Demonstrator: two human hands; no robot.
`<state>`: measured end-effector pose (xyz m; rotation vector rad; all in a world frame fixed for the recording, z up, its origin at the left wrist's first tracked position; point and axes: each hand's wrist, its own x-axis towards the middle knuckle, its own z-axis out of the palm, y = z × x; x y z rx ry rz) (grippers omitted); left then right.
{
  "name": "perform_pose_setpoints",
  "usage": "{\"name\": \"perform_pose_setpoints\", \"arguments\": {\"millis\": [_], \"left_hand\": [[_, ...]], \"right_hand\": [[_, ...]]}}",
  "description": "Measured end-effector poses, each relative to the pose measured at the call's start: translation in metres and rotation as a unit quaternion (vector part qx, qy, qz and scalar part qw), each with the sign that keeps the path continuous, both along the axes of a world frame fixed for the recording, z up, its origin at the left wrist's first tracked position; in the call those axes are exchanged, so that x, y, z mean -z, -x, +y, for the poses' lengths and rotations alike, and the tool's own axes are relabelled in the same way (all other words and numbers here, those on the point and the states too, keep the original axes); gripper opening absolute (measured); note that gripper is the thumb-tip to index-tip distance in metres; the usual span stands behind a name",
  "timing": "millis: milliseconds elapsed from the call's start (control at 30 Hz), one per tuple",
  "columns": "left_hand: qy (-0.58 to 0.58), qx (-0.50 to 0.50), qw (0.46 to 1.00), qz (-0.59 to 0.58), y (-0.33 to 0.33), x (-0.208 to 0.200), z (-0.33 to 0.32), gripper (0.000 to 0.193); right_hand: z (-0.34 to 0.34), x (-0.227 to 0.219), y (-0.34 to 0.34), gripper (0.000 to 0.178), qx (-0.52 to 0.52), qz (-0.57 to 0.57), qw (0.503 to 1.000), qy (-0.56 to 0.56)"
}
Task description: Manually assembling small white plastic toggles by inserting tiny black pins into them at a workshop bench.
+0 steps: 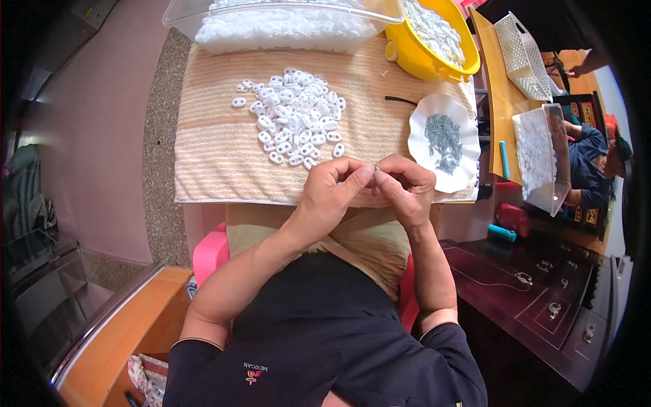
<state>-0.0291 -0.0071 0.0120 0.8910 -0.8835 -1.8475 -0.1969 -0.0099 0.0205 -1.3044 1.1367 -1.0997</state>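
My left hand (327, 193) and my right hand (409, 190) meet at the front edge of a striped towel (224, 136). Thumb and fingers of both are pinched together around something tiny, mostly covered by the fingertips; its kind cannot be made out. Just beyond my left hand lies a loose heap of small white oval plastic pieces (298, 115), each with two dark round holes. Beside my right hand stands a white wavy-edged dish (422, 125) with a pile of tiny grey metal-looking pieces (444, 142) in it.
A clear plastic tub (285, 34) of white pieces stands at the far edge, a yellow basin (400, 51) to its right. A short black stick (401, 100) lies near the dish. Off to the right, another person (590, 156) sits by a second clear tub (542, 159) and a white basket (522, 57).
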Motion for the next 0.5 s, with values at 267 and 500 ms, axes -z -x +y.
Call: {"name": "perform_pose_setpoints", "arguments": {"millis": [267,500], "left_hand": [[-0.049,-0.07,0.996,-0.003,0.008,0.013,0.004,0.02],[-0.036,-0.089,0.995,-0.008,0.007,0.014,0.004,0.02]], "right_hand": [[-0.021,-0.02,0.005,0.009,0.041,0.254,0.939,0.227],[-0.06,-0.031,0.003,0.011,0.124,0.483,0.743,0.447]]}}
